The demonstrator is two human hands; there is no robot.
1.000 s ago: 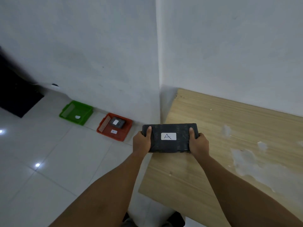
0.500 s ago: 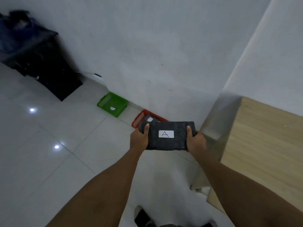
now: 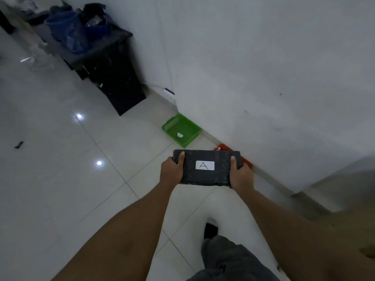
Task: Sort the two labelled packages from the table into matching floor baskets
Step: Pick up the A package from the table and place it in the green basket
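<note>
White floor tiles (image 3: pixel 60 179) fill the left and centre of the frame, and a pale wall (image 3: pixel 263 67) takes the upper right. A black stand (image 3: pixel 113 78) carrying blue tubs occupies the upper left.

At centre, held out over the tiles, is the dark package (image 3: pixel 205 175), with a white label (image 3: pixel 205 165) reading "A" on its top face. The left hand (image 3: pixel 170 173) is clamped on its left end and the right hand (image 3: pixel 240 176) on its right end, thumbs on top and fingers curled beneath.

The package keeps flat, straight edges between the hands, so it is probably stiff and boxlike. Its wrap looks faintly glossy and may be slippery. Holding it by both short ends seems sound, and the two-handed hold hints at some weight.

Just above it, against the wall, sits the green basket (image 3: pixel 181 130), with a small white tag inside too small to read. The red basket (image 3: pixel 223 148) shows only a corner behind the package; its contents and label are hidden. The table is barely visible at the lower right.
</note>
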